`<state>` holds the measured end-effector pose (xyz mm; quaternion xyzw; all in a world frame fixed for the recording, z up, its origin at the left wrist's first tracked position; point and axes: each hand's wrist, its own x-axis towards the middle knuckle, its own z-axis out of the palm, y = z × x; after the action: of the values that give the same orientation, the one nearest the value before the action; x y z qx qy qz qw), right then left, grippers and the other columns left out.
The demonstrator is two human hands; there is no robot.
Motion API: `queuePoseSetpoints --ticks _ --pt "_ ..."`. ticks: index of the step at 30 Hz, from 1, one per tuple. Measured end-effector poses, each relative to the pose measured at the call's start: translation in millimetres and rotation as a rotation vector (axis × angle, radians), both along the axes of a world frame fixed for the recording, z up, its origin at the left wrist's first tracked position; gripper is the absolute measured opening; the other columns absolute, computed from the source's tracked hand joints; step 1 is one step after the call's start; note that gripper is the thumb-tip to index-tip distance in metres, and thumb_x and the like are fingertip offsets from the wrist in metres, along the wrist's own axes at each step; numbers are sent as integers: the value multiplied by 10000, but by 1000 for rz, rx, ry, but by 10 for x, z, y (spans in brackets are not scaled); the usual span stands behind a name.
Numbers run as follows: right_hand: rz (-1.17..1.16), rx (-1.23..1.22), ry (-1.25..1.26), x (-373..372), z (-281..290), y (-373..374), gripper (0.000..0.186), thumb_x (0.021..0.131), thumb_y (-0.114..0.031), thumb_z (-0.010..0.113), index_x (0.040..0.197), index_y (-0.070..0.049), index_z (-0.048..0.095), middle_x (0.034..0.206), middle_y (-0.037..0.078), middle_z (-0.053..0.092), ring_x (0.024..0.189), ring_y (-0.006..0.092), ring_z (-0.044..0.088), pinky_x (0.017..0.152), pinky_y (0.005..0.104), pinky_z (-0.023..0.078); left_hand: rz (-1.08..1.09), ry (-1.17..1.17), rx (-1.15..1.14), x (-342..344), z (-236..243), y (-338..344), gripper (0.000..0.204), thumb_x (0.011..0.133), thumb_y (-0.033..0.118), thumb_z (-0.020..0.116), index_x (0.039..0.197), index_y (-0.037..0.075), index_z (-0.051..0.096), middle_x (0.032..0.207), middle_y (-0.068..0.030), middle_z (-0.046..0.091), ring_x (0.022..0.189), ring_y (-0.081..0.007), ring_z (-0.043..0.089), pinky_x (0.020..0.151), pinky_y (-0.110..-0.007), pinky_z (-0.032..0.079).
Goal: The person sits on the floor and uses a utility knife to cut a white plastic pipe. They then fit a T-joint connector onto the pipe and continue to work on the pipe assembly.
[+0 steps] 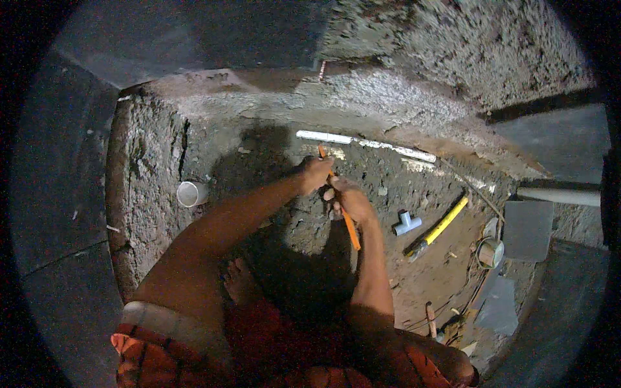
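Both my hands are closed round a long, thin orange bar-shaped tool [350, 227], whose exact kind I cannot make out. It slants from upper left to lower right over the rough ground. My left hand [315, 175] grips it close to its upper end. Just below and to the right, my right hand [353, 199] holds its middle, and the lower end sticks out past the wrist. Beyond the hands, a white pipe [325, 137] lies along the foot of the far wall. To the right are a grey pipe tee [406, 224] and a yellow rod-like thing [443, 223] with a dark end.
A white pipe stub [192, 193] sticks up at left, beside the rough ledge [149, 168]. At right lie a round container [490, 253], a grey slab [529, 229] and broken tile [499, 304]. My bare foot [240, 281] rests on the ground below my left forearm.
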<state>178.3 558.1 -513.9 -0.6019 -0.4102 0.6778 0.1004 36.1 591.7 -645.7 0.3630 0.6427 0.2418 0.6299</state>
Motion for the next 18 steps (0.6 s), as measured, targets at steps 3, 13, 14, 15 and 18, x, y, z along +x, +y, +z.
queuePoseSetpoints --ticks 3,13,14,15,18 --pt "48 58 11 27 194 53 336 1076 -326 477 1228 -62 618 792 10 685 546 106 514 526 279 441 110 -190 8 64 -297 9 524 1046 527 464 999 56 687 697 -66 613 580 -242 580 572 -401 484" --pt "232 534 -340 -57 -462 29 443 993 -463 554 961 -36 670 771 50 632 663 202 568 623 368 419 610 -661 -206 490 -1019 325 541 1099 516 354 1224 52 603 969 -108 685 813 -266 691 581 -424 507" --pt "90 427 -307 47 -547 52 464 1002 -497 541 925 -53 651 757 41 614 646 194 556 598 358 415 501 -699 -325 575 -772 357 499 1109 494 328 1187 65 571 983 -109 691 838 -275 709 603 -442 553" --pt "-70 242 -105 -163 -449 45 456 1026 -515 506 879 -96 606 705 11 563 581 164 506 532 329 391 496 -770 -286 406 -790 346 475 1111 483 330 1147 72 564 953 -108 685 807 -270 703 606 -437 564" --pt "-524 -142 377 -462 -264 -57 377 1066 -461 459 849 -166 547 610 -49 449 461 110 386 418 269 326 497 -891 -289 144 -753 285 444 1115 465 328 976 97 534 847 -86 635 739 -266 677 609 -424 574"
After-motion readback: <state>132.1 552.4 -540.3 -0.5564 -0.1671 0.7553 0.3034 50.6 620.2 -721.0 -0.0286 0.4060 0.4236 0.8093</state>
